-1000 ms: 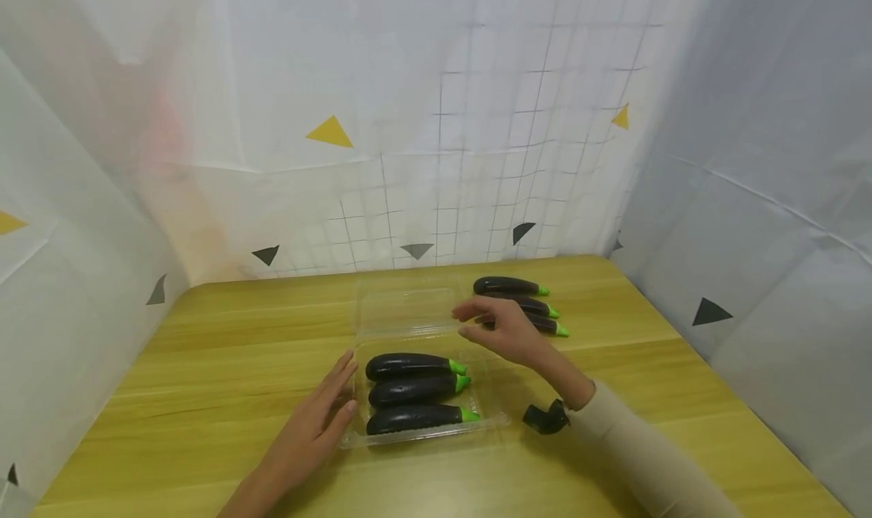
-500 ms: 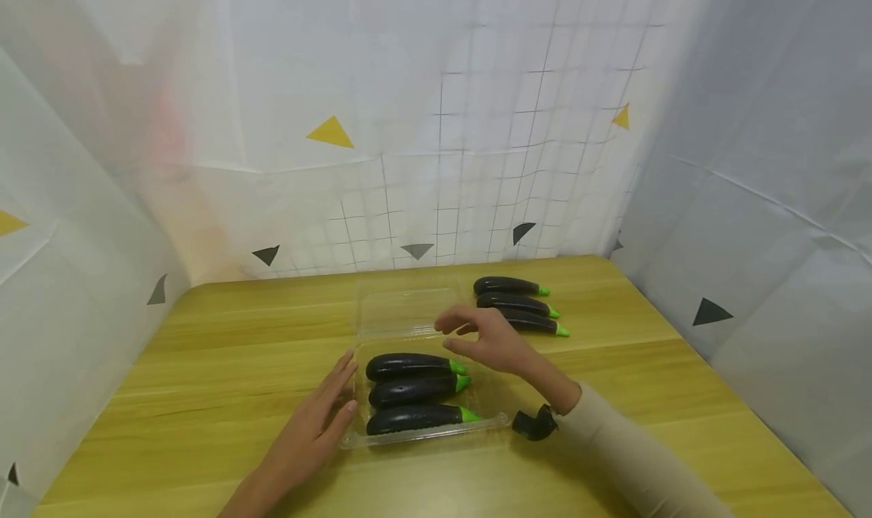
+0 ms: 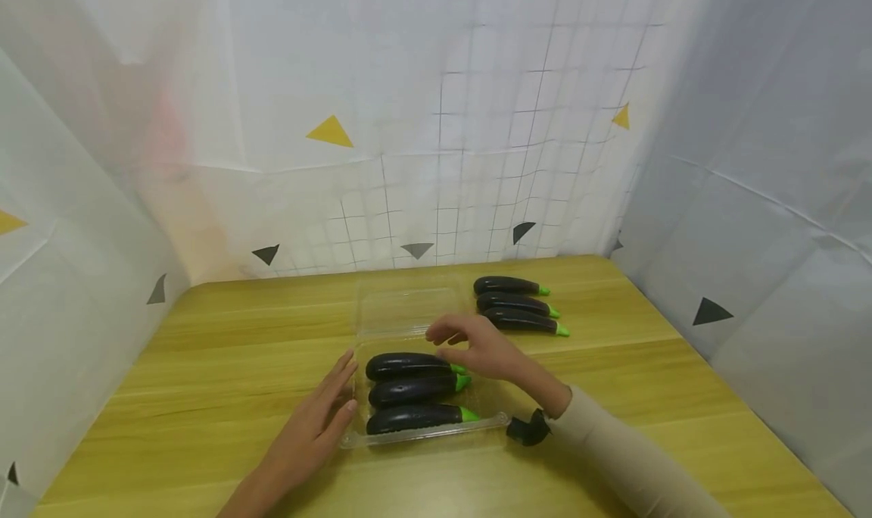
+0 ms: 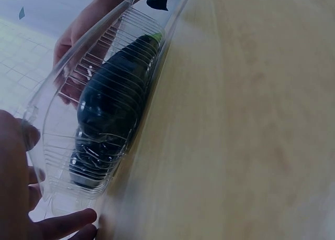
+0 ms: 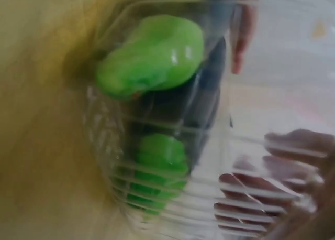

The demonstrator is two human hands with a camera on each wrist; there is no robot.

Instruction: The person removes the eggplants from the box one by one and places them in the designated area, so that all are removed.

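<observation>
Three dark eggplants (image 3: pixel 412 391) with green caps lie side by side in the clear plastic clamshell tray (image 3: pixel 492 421) near the front middle of the wooden table (image 3: pixel 204 366), and its open lid (image 3: pixel 406 310) lies flat behind it. The left hand (image 3: pixel 320 419) rests with straight, relaxed fingers against the tray's left wall, holding nothing; the left wrist view shows its fingertips (image 4: pixel 68 223) at the ribbed plastic beside one eggplant. The right hand (image 3: pixel 477 347) hangs over the tray's far right corner, just above the green cap of the rearmost eggplant, its fingers loosely bent and gripping nothing. Three more eggplants (image 3: pixel 518 304) lie in a row on the table behind and to the right of the tray, apart from both hands.
</observation>
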